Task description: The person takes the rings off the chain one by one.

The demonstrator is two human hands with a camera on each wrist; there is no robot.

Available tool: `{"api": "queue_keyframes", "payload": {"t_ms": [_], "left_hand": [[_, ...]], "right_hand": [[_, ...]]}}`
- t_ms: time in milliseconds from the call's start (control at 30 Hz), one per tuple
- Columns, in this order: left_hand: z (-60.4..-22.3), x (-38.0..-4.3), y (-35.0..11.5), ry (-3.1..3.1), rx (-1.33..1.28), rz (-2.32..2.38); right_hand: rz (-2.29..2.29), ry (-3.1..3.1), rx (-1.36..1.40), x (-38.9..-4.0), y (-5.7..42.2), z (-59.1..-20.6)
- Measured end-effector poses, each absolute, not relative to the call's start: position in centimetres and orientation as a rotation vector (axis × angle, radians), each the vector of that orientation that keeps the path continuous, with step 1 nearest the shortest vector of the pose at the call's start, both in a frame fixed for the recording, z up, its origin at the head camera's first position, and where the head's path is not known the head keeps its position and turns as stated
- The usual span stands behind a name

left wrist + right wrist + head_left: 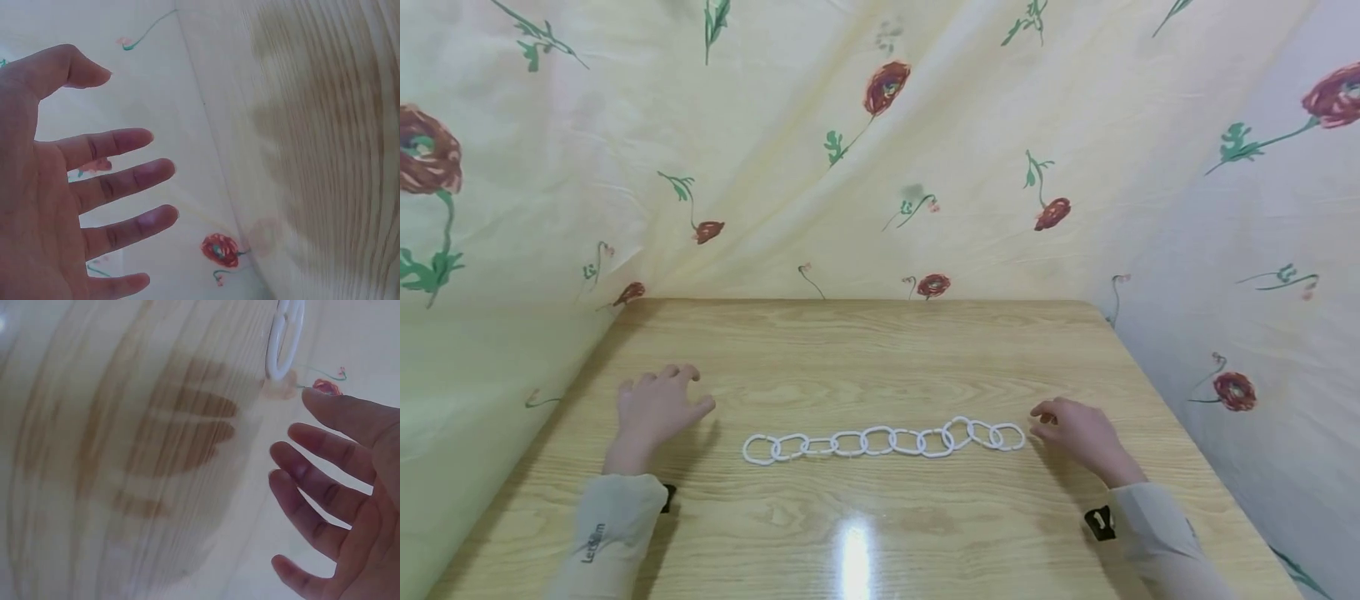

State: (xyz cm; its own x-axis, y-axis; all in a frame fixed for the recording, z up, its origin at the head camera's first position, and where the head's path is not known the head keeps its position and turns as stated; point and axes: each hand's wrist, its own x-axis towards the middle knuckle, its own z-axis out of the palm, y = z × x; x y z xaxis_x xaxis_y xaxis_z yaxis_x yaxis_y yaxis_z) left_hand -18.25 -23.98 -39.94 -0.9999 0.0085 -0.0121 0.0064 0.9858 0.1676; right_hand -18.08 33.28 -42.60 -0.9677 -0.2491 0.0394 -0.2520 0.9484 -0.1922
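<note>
A chain of white plastic links (pixel 877 430) lies stretched out across the wooden table, its right end a little raised in the line. Left of the chain, my left hand (pixel 658 410) hovers above the table with fingers spread, holding nothing. In the left wrist view the same hand (pixel 56 181) shows its palm and loosely bent fingers. My right hand (pixel 1078 433) is just off the chain's right end, not touching it. The right wrist view shows that hand (pixel 350 494) with relaxed fingers and nothing between them; the end link (pixel 284 347) appears above the thumb.
The wooden table (pixel 850 358) bears a bright light reflection near its front. Cream cloth (pixel 775 150) with painted red flowers hangs behind it and along both sides. Each forearm wears a light sleeve (pixel 617 517), with a dark piece by the wrist.
</note>
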Motion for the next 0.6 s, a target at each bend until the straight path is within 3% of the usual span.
{"api": "queue_keyframes", "payload": {"t_ms": [600], "left_hand": [[-40.4,-18.5,-22.4,3.009,0.246,0.584]], "right_hand": [[0.345,-3.212,0.395,-18.6,30.8,-43.3]]}}
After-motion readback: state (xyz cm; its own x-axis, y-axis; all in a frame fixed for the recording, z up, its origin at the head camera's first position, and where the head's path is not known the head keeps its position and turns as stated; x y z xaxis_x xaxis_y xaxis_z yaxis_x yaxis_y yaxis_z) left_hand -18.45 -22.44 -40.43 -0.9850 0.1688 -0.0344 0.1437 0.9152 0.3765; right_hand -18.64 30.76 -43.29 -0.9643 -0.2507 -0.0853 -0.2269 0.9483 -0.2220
